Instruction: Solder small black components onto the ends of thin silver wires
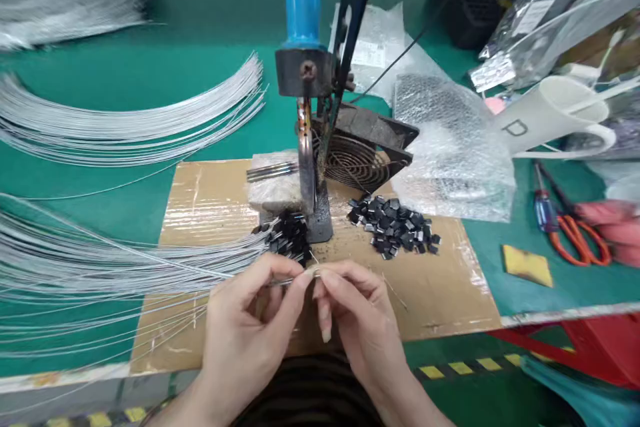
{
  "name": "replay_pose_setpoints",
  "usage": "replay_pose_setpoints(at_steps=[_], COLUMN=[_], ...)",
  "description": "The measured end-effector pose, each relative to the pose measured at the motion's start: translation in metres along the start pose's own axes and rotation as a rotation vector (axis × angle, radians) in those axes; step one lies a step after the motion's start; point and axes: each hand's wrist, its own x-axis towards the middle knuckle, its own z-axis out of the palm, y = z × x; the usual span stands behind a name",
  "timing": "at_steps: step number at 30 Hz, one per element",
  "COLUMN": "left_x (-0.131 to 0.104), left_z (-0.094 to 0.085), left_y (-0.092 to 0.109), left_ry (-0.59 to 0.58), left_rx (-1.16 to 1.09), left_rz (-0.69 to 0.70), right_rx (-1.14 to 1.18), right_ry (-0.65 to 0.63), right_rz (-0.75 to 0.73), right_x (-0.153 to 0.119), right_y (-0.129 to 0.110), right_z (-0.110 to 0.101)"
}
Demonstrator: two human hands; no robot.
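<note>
My left hand (257, 320) is closed in a pinch on a thin light wire, over the front of the cardboard sheet (425, 300). Its fingertips meet those of my right hand (357, 317), which pinches something tiny at the wire's end, mostly hidden. Just beyond stands a soldering iron with a blue handle (303, 14), held upright in a metal stand (320, 220). Many white wires (200, 267) run in from the left, ending at a pile of black connectors (290, 237). Loose black pieces (395, 227) lie to the right of the stand.
A small fan (355, 154) leans behind the stand. Another wire bundle (150, 127) lies at the back left. On the right are bubble wrap (450, 147), a white mug (550, 114), a yellow sponge (527, 266) and orange-handled scissors (575, 240).
</note>
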Motion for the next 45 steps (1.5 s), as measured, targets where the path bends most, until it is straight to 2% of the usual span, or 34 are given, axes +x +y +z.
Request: replay_pose_setpoints(at_steps=[8,14,20,35,39,45], left_x=[0.000,0.007,0.007,0.003,0.003,0.003], left_z=[0.004,0.004,0.002,0.003,0.001,0.000], left_y=[0.005,0.005,0.005,0.000,-0.001,-0.002], left_ry=[0.045,0.068,0.083,0.063,0.040,-0.009], left_rx=[-0.077,-0.138,-0.092,-0.044,-0.034,-0.039], left_rz=[-0.008,0.027,0.041,0.084,0.106,0.153], right_rx=[-0.012,-0.073,-0.220,-0.230,-0.188,-0.135], right_ry=[0.023,-0.003,-0.008,-0.014,-0.020,-0.058], right_rz=[-0.029,-0.041,-0.071,-0.082,-0.040,0.098], right_x=[0.003,0.004,0.003,0.000,0.002,0.006], right_y=[0.001,0.002,0.005,0.002,-0.004,-0.016], right_z=[0.005,-0.001,-0.009,-0.009,-0.008,-0.009])
